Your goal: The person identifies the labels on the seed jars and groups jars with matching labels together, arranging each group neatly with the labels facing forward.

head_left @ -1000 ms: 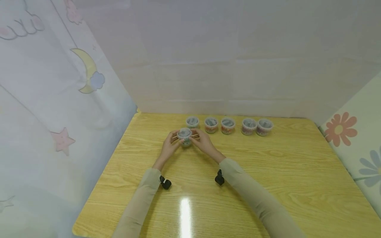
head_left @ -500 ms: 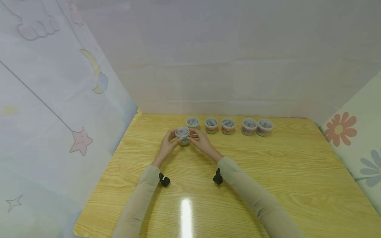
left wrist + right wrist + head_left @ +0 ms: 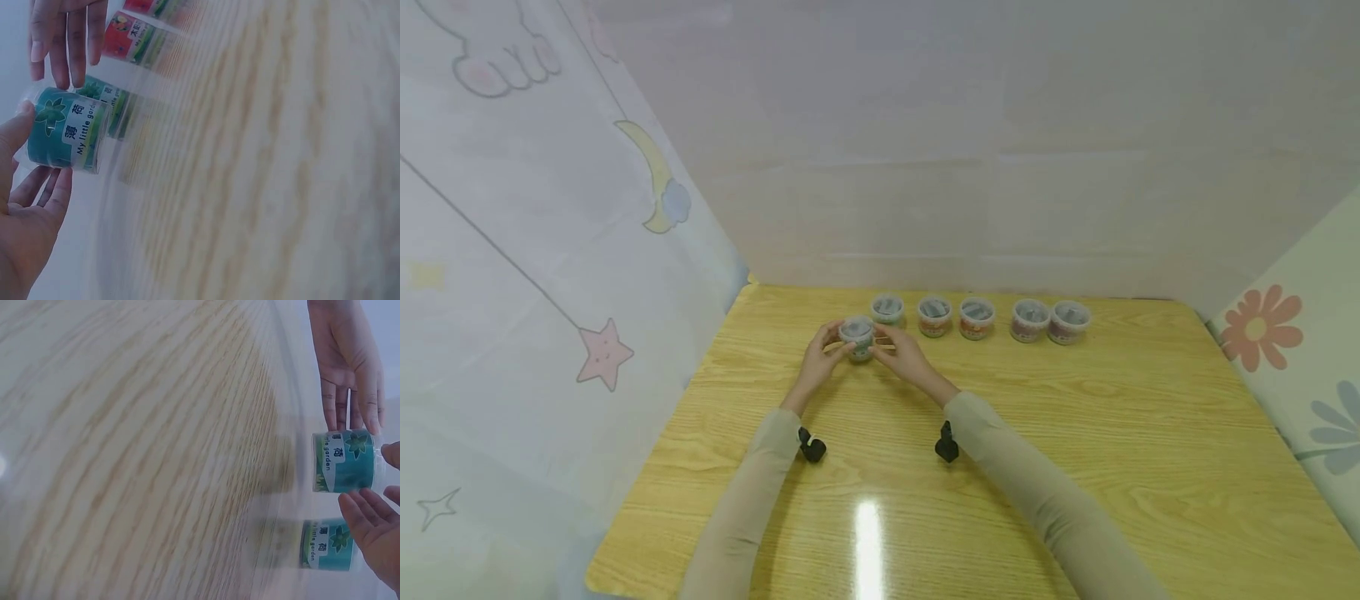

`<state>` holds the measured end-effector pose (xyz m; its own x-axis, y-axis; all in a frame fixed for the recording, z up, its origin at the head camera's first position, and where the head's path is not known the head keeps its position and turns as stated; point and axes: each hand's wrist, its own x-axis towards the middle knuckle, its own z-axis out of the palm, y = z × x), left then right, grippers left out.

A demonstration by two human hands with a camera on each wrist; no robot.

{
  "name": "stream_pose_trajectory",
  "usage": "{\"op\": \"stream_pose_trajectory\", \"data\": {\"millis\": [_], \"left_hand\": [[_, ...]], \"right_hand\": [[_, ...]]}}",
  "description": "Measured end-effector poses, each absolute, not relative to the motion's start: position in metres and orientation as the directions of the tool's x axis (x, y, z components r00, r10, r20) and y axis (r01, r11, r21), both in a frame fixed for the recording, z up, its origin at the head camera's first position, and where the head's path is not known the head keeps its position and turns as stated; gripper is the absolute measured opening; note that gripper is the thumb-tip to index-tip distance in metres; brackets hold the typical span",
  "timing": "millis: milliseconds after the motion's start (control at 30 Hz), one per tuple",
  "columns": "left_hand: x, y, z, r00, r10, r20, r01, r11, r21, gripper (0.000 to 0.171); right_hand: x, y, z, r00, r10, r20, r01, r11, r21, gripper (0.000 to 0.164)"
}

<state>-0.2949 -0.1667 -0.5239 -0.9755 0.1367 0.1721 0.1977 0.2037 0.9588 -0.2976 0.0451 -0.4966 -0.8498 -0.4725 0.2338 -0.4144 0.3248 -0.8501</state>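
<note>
A small clear plastic cup (image 3: pixel 857 340) with a teal "My little garden" label (image 3: pixel 78 134) is held upright at the left back of the table, seemingly just above the wood. My left hand (image 3: pixel 818 364) holds its left side, the thumb in front and the fingers round the far side. On its right side, my right hand (image 3: pixel 908 360) touches the cup with thumb and fingertips, the fingers fairly straight. Close behind stands a second teal-labelled cup (image 3: pixel 326 544). Grey contents show through the held cup's top.
Along the back edge of the wooden table (image 3: pixel 1075 433), two red-labelled cups (image 3: pixel 935 318) and two purple-labelled cups (image 3: pixel 1030 322) stand in a row right of the hands. A printed cloth wall (image 3: pixel 647 333) borders the left side.
Both hands have carried the cup a little to the left and slightly toward the back. The row of cups stays put. The head view has shifted slightly.
</note>
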Motion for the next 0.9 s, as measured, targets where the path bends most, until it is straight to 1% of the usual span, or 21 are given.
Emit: {"op": "stream_pose_trajectory", "data": {"millis": [367,667,900], "left_hand": [[-0.298,-0.170,-0.527,-0.976,0.110,0.187,0.206,0.204,0.957,0.060],[-0.300,-0.170,-0.527,-0.970,0.104,0.221,0.236,0.168,0.957,0.058],[-0.303,-0.171,-0.528,-0.975,0.074,0.210,0.221,0.196,0.955,0.055]], "right_hand": [[-0.298,0.037,-0.496,-0.858,-0.456,0.236,-0.437,0.407,-0.802,0.058],[-0.300,0.034,-0.501,-0.862,-0.454,0.227,-0.415,0.375,-0.829,0.059],[-0.303,0.034,-0.506,-0.853,-0.471,0.224,-0.428,0.386,-0.817,0.060]]}}
